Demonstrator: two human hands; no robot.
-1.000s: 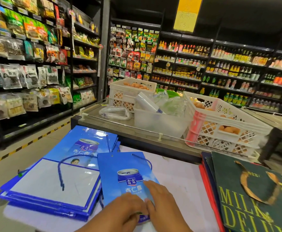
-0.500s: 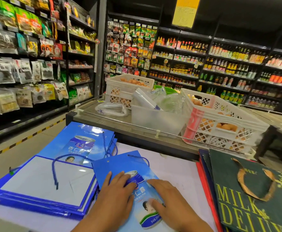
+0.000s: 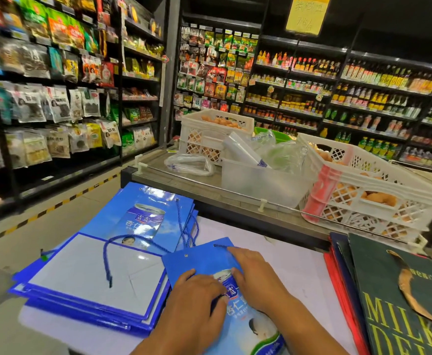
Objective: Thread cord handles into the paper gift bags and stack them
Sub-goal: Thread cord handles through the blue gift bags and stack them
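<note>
Both of your hands lie on the blue gift bag (image 3: 199, 261) at lower centre: your left hand (image 3: 197, 301) rests flat with fingers loosely together, your right hand (image 3: 254, 274) spreads, fingertips reaching its top edge. The stack of blue bags (image 3: 94, 278) sits just left, touching it; dark bags (image 3: 389, 303) lie at lower right.

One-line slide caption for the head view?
Both hands, left and right, press a flat blue gift bag beside the stacked bags.
</note>
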